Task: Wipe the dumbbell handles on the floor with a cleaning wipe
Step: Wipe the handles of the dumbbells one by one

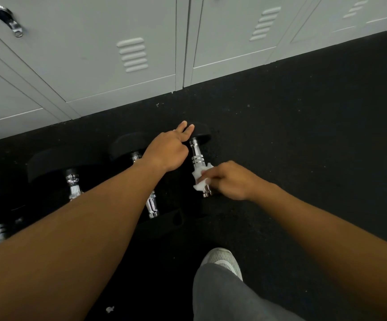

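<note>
No legible text, label, brand, number or sign found on any surface in view, dark weight ends and grey cabinet doors included.

Both bare forearms reach forward from the near edge. The left hand (168,148) lies farther out, palm down, its fingers (186,128) straight and pointing away. The right hand (228,179) sits nearer and to the right, knuckles up, fingers curled leftward and pinching a white wipe (199,180).
</note>
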Tool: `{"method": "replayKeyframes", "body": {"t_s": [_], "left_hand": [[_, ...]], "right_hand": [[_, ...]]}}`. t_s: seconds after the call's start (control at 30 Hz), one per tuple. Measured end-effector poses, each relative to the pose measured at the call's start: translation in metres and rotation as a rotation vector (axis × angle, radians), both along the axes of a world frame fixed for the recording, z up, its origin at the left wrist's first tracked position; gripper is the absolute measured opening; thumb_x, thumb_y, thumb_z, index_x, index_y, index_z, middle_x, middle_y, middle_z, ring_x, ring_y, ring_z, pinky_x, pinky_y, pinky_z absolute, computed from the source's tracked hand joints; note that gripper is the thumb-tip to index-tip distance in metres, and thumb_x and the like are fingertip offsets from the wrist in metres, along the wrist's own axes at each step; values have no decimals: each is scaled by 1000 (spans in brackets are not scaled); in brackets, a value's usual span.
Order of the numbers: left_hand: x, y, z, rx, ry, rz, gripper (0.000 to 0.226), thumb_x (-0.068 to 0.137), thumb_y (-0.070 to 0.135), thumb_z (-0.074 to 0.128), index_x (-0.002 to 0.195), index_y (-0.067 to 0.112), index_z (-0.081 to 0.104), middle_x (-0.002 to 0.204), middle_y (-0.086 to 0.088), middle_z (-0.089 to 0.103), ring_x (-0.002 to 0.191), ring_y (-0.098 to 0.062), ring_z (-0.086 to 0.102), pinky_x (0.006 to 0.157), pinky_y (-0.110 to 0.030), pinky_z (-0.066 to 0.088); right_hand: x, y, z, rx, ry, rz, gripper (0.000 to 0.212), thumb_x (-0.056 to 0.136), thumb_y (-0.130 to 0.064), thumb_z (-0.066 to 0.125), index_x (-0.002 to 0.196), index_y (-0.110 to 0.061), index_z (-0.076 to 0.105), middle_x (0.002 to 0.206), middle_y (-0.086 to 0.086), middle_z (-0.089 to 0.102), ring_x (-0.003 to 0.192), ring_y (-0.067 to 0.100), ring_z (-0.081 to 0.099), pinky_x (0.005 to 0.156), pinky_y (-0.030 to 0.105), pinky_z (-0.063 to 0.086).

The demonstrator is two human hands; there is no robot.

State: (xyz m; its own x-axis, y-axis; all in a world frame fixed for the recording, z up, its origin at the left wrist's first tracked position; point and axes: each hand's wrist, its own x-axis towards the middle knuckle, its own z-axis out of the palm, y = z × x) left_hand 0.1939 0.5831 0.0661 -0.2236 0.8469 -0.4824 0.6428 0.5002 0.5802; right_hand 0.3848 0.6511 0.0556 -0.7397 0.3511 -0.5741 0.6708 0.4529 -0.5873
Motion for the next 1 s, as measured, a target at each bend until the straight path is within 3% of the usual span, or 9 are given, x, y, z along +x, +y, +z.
{"method": "replayKeyframes", "body": {"t_s": [0.07,0.17,0.37,0.43,0.57,0.7,0.8,0.9,1.0], "left_hand": [[-1,-1,1,0,-1,0,73,91,3,39,156,32,23,165,12,8,149,-21,22,121,-40,20],[-1,-2,2,-8,1,-7,73,92,3,39,156,32,21,165,11,7,149,-21,22,122,-41,18],[0,-1,5,-12,1,9,72,92,3,39,156,32,22,165,12,8,150,-21,21,123,-39,16],[0,0,4,-14,2,10,72,92,3,39,156,33,22,165,12,8,150,-21,21,123,-38,13],[-1,-2,2,-4,-8,22,72,92,4,40,155,32,23,164,12,9,150,-21,22,123,-38,15],[-2,-2,-1,1,-8,17,72,92,3,41,155,33,24,164,11,9,150,-21,22,123,-39,16],[-2,-2,-1,2,-23,15,73,91,2,40,155,33,24,164,12,9,150,-21,22,122,-41,20],[-3,-2,-1,5,-20,15,73,92,2,40,155,33,23,165,11,9,150,-22,21,121,-42,22],[-2,-3,-1,1,-4,15,72,93,3,40,156,32,22,165,11,8,150,-21,21,123,-39,12]], "right_hand": [[5,13,5,-191,101,-407,21,98,-15,53,96,-17,74,104,12,72,101,28,67,94,48,53],[4,36,8,-282,171,-851,22,100,-14,52,91,-22,70,108,12,68,105,29,65,91,46,56],[-38,42,-14,-348,81,-1068,23,95,-8,46,97,-7,69,102,22,68,98,38,67,91,52,54],[-53,29,-18,-457,79,-1123,22,96,-4,43,90,0,64,92,18,66,88,31,65,88,44,54],[-66,12,-21,-539,115,-1125,22,92,0,44,79,-2,62,84,16,63,79,29,61,77,42,52],[-52,12,-25,-589,169,-1090,31,91,6,37,103,7,65,103,22,67,98,37,65,92,49,55],[-35,10,-31,-606,164,-1021,34,89,10,36,109,9,64,110,22,70,101,32,69,90,44,57],[-16,12,-33,-519,74,-864,32,90,11,39,97,-1,69,105,18,71,96,26,71,80,34,59],[-7,14,-35,-315,-87,-621,26,88,4,45,90,-1,71,95,17,73,88,23,71,80,40,60]]}}
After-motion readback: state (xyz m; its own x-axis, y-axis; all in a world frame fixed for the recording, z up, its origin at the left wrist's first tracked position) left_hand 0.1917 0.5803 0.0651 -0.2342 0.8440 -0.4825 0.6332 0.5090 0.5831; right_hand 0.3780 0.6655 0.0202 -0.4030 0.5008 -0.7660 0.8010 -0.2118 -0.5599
